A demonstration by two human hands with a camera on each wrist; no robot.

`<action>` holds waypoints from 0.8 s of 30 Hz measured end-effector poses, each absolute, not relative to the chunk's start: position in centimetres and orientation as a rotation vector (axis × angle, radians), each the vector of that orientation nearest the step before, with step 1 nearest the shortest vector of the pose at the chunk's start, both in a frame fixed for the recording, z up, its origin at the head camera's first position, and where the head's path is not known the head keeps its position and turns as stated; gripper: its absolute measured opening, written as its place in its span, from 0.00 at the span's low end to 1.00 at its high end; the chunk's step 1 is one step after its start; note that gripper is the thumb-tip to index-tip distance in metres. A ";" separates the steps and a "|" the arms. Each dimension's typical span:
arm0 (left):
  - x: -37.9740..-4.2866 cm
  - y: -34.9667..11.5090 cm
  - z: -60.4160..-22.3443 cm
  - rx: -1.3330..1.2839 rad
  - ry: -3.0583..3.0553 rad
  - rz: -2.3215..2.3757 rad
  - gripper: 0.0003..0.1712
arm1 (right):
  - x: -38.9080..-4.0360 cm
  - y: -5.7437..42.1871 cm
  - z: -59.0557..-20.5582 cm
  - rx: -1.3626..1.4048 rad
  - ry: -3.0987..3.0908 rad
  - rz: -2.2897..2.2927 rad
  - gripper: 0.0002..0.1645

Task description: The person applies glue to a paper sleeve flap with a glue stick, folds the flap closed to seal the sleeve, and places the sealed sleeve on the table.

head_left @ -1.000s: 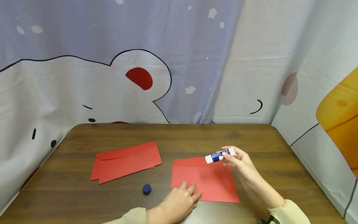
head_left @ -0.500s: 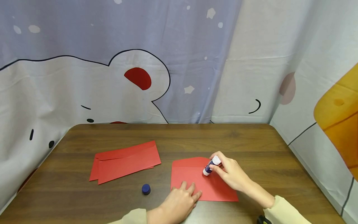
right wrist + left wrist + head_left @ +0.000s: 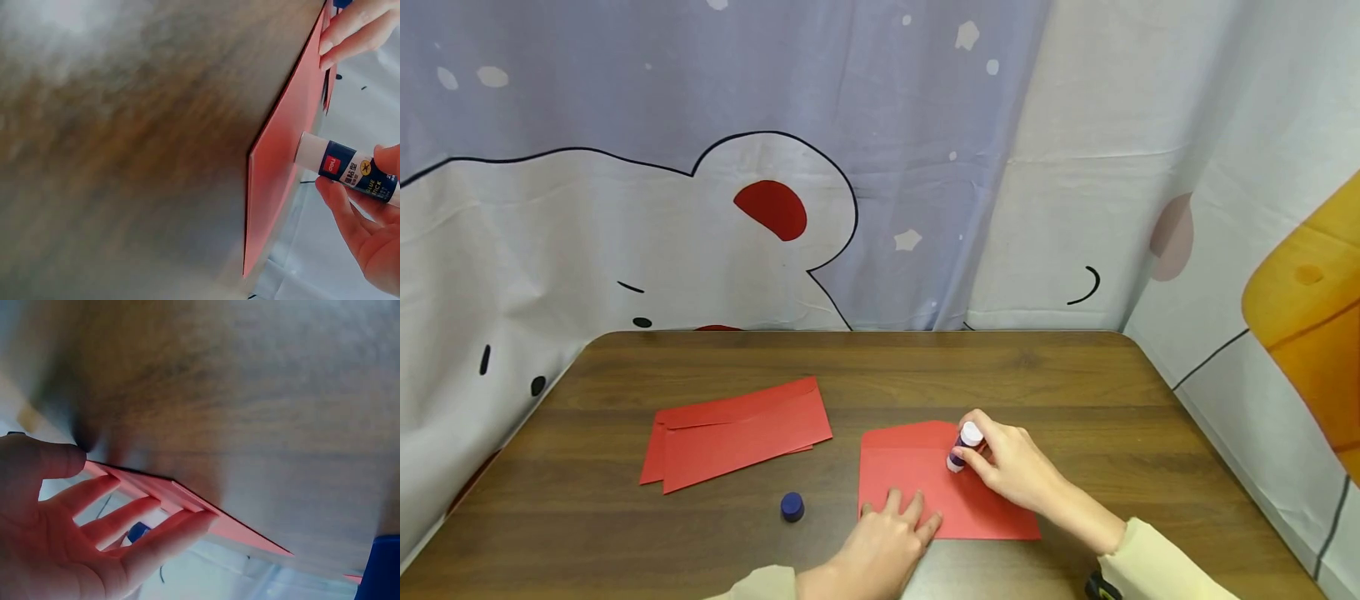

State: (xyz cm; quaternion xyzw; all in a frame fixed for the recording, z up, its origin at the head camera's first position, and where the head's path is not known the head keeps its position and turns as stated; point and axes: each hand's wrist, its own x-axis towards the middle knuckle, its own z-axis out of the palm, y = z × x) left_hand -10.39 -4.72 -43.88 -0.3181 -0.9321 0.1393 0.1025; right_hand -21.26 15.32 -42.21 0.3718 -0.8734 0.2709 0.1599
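Observation:
A red envelope (image 3: 913, 479) lies on the wooden table with its flap (image 3: 910, 435) spread away from me. My left hand (image 3: 883, 542) rests on its lower left part, fingers spread and straight, as the left wrist view also shows. In my right hand (image 3: 1011, 458) I grip a glue stick (image 3: 967, 442), blue and white with "GLUE STICK" on its label. It stands tilted, its white lower end right at the envelope's surface below the flap fold. In the right wrist view the glue stick (image 3: 344, 164) is pinched between thumb and fingers, its uncapped end against the red paper.
A blue cap (image 3: 792, 507) stands on the table left of my left hand. Farther left, red envelopes (image 3: 745, 437) lie overlapping. The brown table (image 3: 1000, 367) ends at a printed curtain (image 3: 910, 167) behind it.
My right hand has brought the glue stick down from above the envelope, tipping it from nearly level to steeper, its end now at the paper. The left hand has stayed in place.

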 end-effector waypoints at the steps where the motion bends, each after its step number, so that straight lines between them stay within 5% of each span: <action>1: -10.4 -4.7 -43.9 -0.937 -2.753 0.412 0.29 | -21.3 15.2 -42.3 1.078 -2.472 0.759 0.15; 24: -9.9 -4.5 -44.1 -0.866 -2.781 0.477 0.26 | -22.1 13.1 -42.3 1.195 -2.443 0.752 0.15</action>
